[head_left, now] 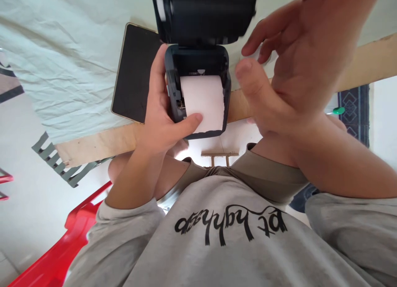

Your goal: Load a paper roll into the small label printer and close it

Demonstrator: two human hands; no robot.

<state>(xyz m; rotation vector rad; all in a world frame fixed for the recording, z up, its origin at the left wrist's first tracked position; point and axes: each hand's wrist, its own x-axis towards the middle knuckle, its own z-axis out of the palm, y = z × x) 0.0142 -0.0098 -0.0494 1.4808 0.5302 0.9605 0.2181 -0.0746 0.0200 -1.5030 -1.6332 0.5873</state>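
A dark thermal receipt printer (pixel 228 92) is held over the table's front edge, its black lid (pixel 204 18) swung up and away from me. Inside its bay lies a white paper roll (pixel 204 99) with a ragged edge toward me. My left hand (pixel 164 113) wraps the printer's left side, thumb pressed on the paper. To the right of the printer, my right hand (pixel 291 63) is in the air, thumb and fingers apart. One upper finger comes near the lid's right edge; whether it touches is cut off by the frame. Something pale behind those fingers is too unclear to name.
A black tablet-like slab (pixel 133 72) lies on the pale green cloth (pixel 77 63) left of the printer. The table's wooden edge (pixel 99 142) runs across my knees. A red plastic chair (pixel 68 241) stands at lower left, a dark patterned mat (pixel 353 113) at right.
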